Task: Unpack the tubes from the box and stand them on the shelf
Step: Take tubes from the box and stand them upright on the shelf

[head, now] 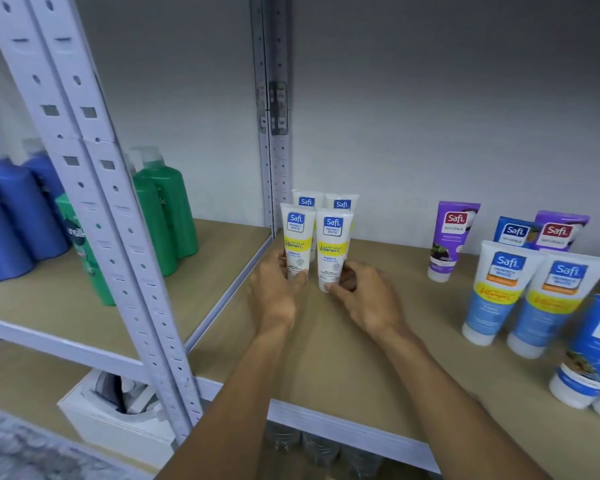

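A person is standing two white Safi Vitamin C tubes, caps down, at the back left corner of a wooden shelf [326, 358], just in front of two matching rear tubes [307, 201] already upright against the wall. The left hand [278, 289] is wrapping around the lower part of the left tube [297, 237], fingers curled closed on it. The right hand [364, 296] is pinching the base of the right tube [333, 244] between thumb and narrowed fingers. The caps are hidden behind the fingers, so whether they are resting on the board is hard to tell.

To do this step well, the person should be pressing each cap flat on the board, keeping the labels facing forward and the pair level with the row behind, then easing the fingers off slowly so neither tube tips into its neighbours. The box is not in view. Larger Safi tubes [499, 289] are standing well apart to the right
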